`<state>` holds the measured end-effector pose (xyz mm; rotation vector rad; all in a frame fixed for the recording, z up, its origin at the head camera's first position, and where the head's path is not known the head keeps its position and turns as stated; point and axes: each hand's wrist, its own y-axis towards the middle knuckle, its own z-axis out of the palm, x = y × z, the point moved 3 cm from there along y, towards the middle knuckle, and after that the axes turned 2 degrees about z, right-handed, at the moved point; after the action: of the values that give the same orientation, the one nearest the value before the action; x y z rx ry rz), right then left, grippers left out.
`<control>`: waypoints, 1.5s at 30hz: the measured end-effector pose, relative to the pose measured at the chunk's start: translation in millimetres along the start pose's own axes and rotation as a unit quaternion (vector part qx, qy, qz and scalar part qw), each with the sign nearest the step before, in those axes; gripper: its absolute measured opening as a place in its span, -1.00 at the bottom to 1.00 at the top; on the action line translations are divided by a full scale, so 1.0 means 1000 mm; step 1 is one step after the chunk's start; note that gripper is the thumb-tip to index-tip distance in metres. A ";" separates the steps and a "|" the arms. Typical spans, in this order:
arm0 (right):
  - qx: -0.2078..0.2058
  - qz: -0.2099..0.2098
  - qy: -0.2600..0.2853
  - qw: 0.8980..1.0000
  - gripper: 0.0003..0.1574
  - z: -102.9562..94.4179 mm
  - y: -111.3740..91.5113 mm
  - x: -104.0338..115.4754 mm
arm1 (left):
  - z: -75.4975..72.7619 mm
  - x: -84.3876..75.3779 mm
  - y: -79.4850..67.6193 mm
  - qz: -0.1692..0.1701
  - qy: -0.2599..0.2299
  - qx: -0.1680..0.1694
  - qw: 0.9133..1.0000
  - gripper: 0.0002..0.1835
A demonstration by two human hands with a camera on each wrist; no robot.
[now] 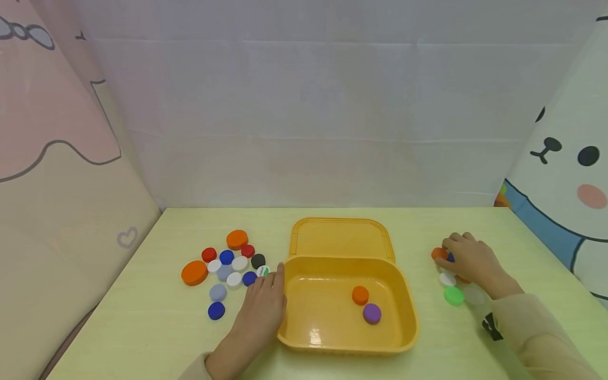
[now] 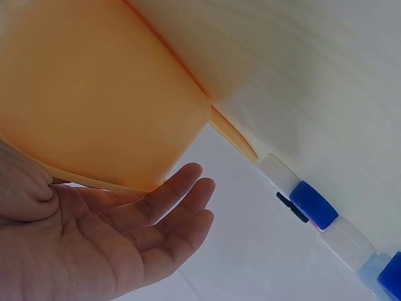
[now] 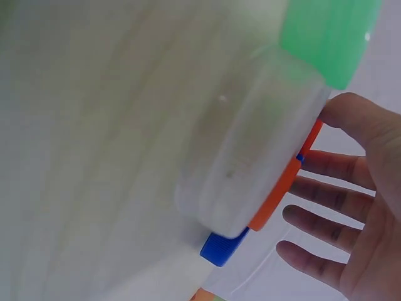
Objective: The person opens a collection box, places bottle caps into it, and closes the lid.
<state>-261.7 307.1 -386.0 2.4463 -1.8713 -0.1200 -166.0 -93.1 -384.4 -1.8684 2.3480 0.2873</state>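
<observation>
While my left hand [image 1: 261, 303] lies extended along the left rim of the yellow box [image 1: 347, 349], my right hand [image 1: 475, 265], thumb and fingers apart, straddles an orange cap [image 1: 437, 254] right of it; can't tell if pinched.

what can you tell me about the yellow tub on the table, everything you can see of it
The yellow tub is a wide, shallow, roughly rectangular container with rounded corners, sloping walls and a rim; its smooth, shiny surface looks like plastic. It sits upright and open on the table. An orange cap and a purple cap lie in its right half. The left hand touches its left side. A matching lid lies behind it; whether they are joined is unclear.
</observation>
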 end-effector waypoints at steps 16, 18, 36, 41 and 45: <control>-0.033 -0.016 0.001 0.999 -0.59 -0.019 -0.003 0.015 | 0.000 0.000 0.002 0.004 0.001 -0.003 1.000 -0.42; -0.045 -0.026 -0.003 0.999 -0.61 -0.025 -0.004 0.022 | 0.000 0.000 0.001 0.008 0.004 -0.007 1.000 -0.42; -0.159 -0.152 -0.031 0.975 -0.57 -0.066 -0.019 0.113 | -0.001 0.001 0.001 -0.002 0.002 0.000 1.000 -0.42; -0.160 -0.176 -0.046 0.970 -0.56 -0.066 -0.024 0.133 | 0.000 0.001 0.001 -0.004 0.001 0.002 1.000 -0.42; -0.150 -0.188 -0.050 0.969 -0.55 -0.059 -0.028 0.146 | 0.000 0.001 0.001 0.001 0.003 0.000 1.000 -0.43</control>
<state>-191.4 173.6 -333.5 2.5757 -1.2784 -0.5106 -166.8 -93.9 -384.6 -1.8691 2.3544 0.2817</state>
